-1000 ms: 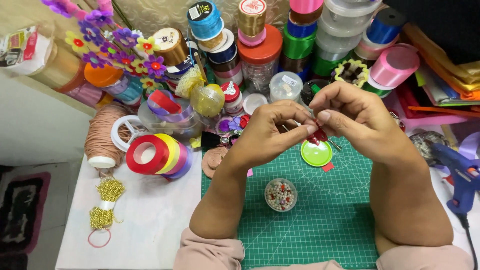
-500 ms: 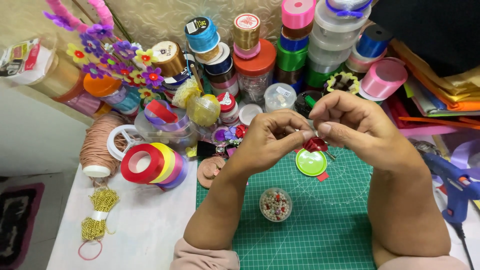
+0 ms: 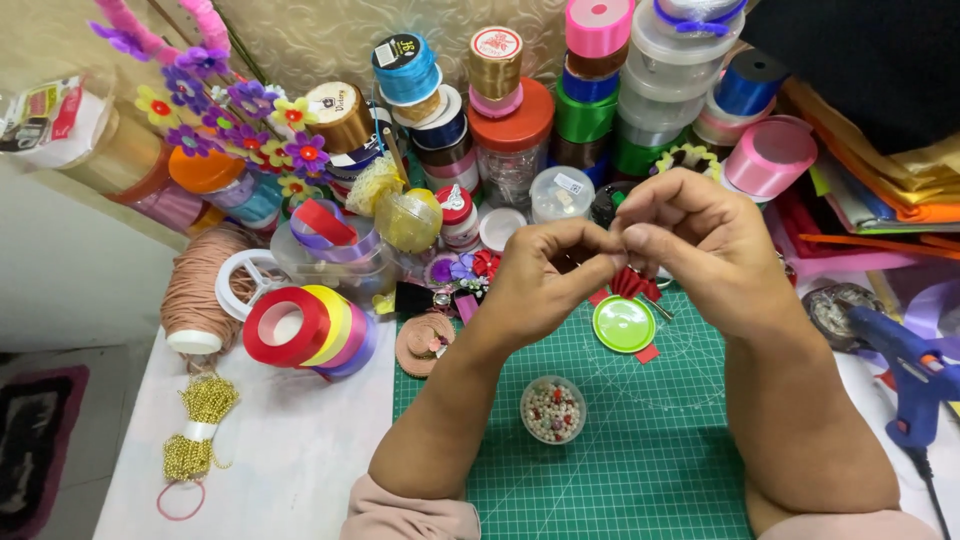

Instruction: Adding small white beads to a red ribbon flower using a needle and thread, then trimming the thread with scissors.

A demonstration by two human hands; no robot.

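- Pinching with both hands, I hold my left hand (image 3: 545,275) and right hand (image 3: 700,240) fingertip to fingertip above the green cutting mat (image 3: 640,450); both are closed narrow on something too small to make out.
- Just under the fingertips, at 6 o'clock from them, a red ribbon piece (image 3: 630,284) shows; I cannot tell whether either hand touches it.
- A round green lid (image 3: 623,324) lies on the mat directly at 6 o'clock of the ribbon piece.
- A small clear bead cup (image 3: 553,409) stands on the mat between my forearms.
- At 9 o'clock of my left hand, ribbon rolls (image 3: 305,328) rest on the white surface (image 3: 290,460).
- At 3 o'clock of my right forearm lies a blue glue gun (image 3: 905,365).
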